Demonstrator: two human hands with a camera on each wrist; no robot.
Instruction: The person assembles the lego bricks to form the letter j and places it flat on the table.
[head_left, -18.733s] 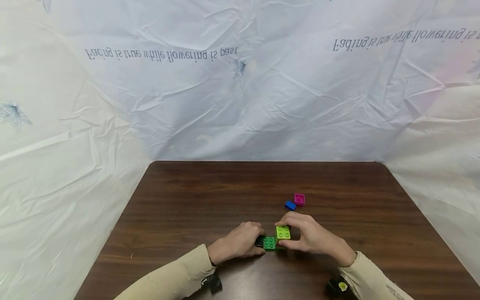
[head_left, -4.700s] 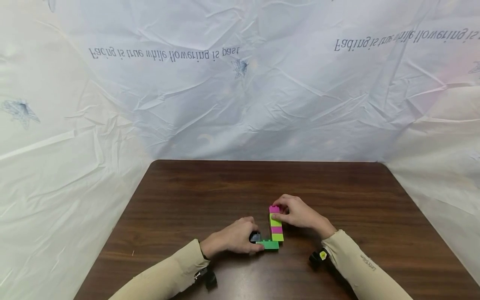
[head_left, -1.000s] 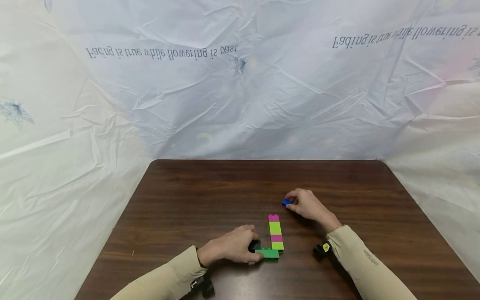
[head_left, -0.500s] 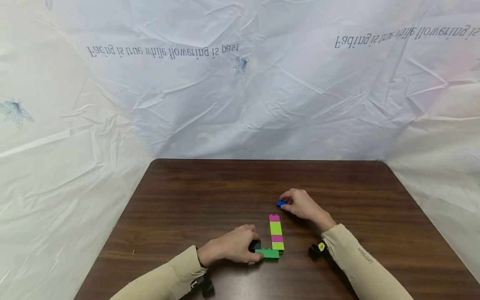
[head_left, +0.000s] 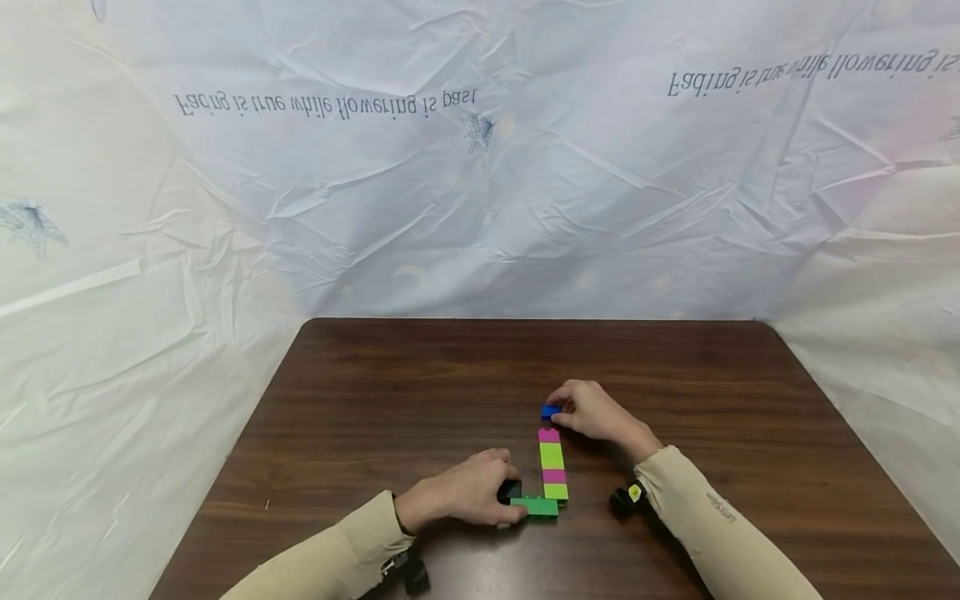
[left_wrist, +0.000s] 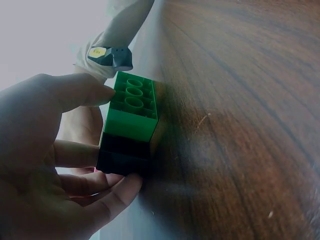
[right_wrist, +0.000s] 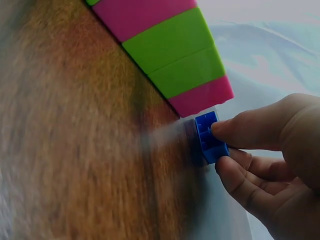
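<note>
My right hand [head_left: 596, 412] pinches a small blue toy brick [head_left: 550, 412] between thumb and fingers. In the right wrist view, the hollow side of the blue brick [right_wrist: 206, 134] faces the camera, just off the pink end of a brick column. That column [head_left: 551, 457] lies along the table, made of lime and pink bricks, with its studded pink end pointing away from me. My left hand [head_left: 467, 492] grips a green brick [head_left: 537, 507] joined to a black brick [head_left: 510, 490]. The column's near end adjoins the green brick; their exact joint is hard to see.
A dark wood-grain table [head_left: 390, 392] with rounded far corners carries everything. Behind and beside it hangs a wrinkled white printed sheet [head_left: 360, 183]. Black cameras, such as the right one [head_left: 625, 500], are strapped to both wrists.
Lime and pink bricks now form a column on the green piece. My right hand let go of the column, took the blue brick and moved it left to the column's far end.
</note>
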